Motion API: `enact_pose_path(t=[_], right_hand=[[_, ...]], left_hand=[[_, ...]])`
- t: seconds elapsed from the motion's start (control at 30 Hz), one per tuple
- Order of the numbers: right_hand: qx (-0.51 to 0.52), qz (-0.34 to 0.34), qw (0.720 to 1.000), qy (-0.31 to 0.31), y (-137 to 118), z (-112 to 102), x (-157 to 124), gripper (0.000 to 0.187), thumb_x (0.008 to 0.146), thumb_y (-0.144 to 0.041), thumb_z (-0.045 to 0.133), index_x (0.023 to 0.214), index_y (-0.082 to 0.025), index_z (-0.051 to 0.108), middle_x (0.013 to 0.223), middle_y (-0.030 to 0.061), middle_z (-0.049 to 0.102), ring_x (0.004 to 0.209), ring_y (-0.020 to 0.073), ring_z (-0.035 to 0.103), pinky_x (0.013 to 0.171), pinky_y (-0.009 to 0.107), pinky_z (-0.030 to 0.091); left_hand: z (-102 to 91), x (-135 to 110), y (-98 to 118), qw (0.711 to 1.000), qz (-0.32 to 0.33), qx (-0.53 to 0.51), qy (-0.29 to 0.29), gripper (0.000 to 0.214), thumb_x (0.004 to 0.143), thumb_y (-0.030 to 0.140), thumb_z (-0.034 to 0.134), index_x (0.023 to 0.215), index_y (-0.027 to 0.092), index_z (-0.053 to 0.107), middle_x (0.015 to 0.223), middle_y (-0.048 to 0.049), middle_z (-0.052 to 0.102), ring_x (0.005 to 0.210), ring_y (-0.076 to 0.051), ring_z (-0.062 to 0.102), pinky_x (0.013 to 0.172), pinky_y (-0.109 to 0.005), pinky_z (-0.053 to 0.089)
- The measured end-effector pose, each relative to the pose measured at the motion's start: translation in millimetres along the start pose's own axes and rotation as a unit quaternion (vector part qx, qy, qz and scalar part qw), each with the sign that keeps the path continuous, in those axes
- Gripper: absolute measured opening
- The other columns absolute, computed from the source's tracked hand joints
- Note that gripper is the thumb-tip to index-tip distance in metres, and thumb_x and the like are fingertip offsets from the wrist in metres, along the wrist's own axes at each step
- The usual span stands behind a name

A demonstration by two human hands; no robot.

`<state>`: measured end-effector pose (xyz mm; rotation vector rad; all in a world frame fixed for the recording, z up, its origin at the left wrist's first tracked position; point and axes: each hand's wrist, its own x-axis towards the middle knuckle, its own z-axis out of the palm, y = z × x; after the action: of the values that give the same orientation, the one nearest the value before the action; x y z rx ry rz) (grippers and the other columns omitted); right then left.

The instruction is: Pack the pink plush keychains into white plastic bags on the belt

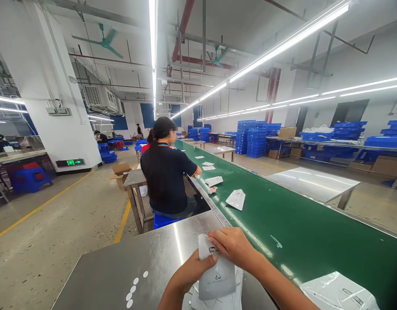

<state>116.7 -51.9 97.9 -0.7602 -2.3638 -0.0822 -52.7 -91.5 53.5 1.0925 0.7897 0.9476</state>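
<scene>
Both hands are closed on a white printed plastic pouch [217, 279], held upright over the metal table. My left hand [193, 272] grips its left edge, thumb lying across the front. At the top right edge, my right hand [232, 245] has its fingers bent over the pouch near the dark logo. Beneath it lies a stack of similar white pouches [239, 286], partly hidden by the held one. Several round white stickers [135, 281] lie in a row on the metal table [104, 267], left of my hands.
A green conveyor belt [276, 215] runs along my right, carrying several white pouches [236, 199] and a larger bag [340, 292] close by. Ahead, a seated co-worker [166, 172] reaches toward the belt. Blue crates [256, 137] and a steel table [314, 181] stand beyond it.
</scene>
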Motion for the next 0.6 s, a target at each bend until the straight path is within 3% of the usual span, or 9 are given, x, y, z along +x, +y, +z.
enact_pose_path(t=[0.1,0.23,0.33,0.47,0.6], right_hand=[[0.173,0.134,0.975,0.043,25.5,9.7,-0.9,0.032,0.091,-0.039,0.037,0.102,-0.02,0.06,0.078,0.0027,0.064,0.068,0.0117,0.058,0.062,0.022,0.042],[0.306,0.344,0.879,0.127,80.5,45.8,-17.3,0.048,0.085,-0.055,0.034,0.093,-0.017,0.062,0.071,0.0019,0.061,0.06,0.0121,0.056,0.052,0.022,0.043],[0.338,0.441,0.818,0.152,112.7,81.1,-39.1,0.055,0.08,-0.062,0.033,0.085,-0.015,0.061,0.067,0.0026,0.059,0.053,0.0119,0.054,0.046,0.023,0.042],[0.315,0.456,0.817,0.159,125.2,109.2,-58.7,0.051,0.081,-0.059,0.032,0.08,-0.016,0.059,0.06,0.0006,0.057,0.046,0.0116,0.054,0.042,0.022,0.04],[0.266,0.446,0.842,0.15,122.4,113.7,-62.2,0.044,0.085,-0.052,0.032,0.078,-0.019,0.06,0.057,-0.0019,0.059,0.044,0.0102,0.054,0.046,0.021,0.039]], left_hand=[[-9.8,15.4,-8.2,0.995,-0.032,-0.072,0.067,0.049,0.073,0.037,0.067,0.113,0.011,0.055,0.095,-0.0113,0.069,0.089,-0.025,0.064,0.083,-0.036,0.048],[-38.0,30.2,-24.8,0.961,-0.005,-0.191,0.201,0.048,0.074,0.031,0.067,0.116,0.012,0.053,0.093,-0.0136,0.07,0.086,-0.025,0.067,0.08,-0.037,0.051],[-56.9,36.3,-35.6,0.934,0.037,-0.24,0.26,0.043,0.078,0.026,0.063,0.117,0.013,0.052,0.093,-0.0126,0.07,0.085,-0.024,0.067,0.081,-0.036,0.052],[-67.6,40.5,-40.2,0.914,0.053,-0.256,0.31,0.039,0.083,0.023,0.056,0.12,0.017,0.051,0.095,-0.0076,0.07,0.085,-0.022,0.067,0.081,-0.034,0.052],[-64.9,41.9,-34.0,0.892,0.003,-0.244,0.381,0.037,0.085,0.023,0.05,0.122,0.022,0.051,0.086,-0.0035,0.071,0.086,-0.024,0.067,0.079,-0.036,0.053]])
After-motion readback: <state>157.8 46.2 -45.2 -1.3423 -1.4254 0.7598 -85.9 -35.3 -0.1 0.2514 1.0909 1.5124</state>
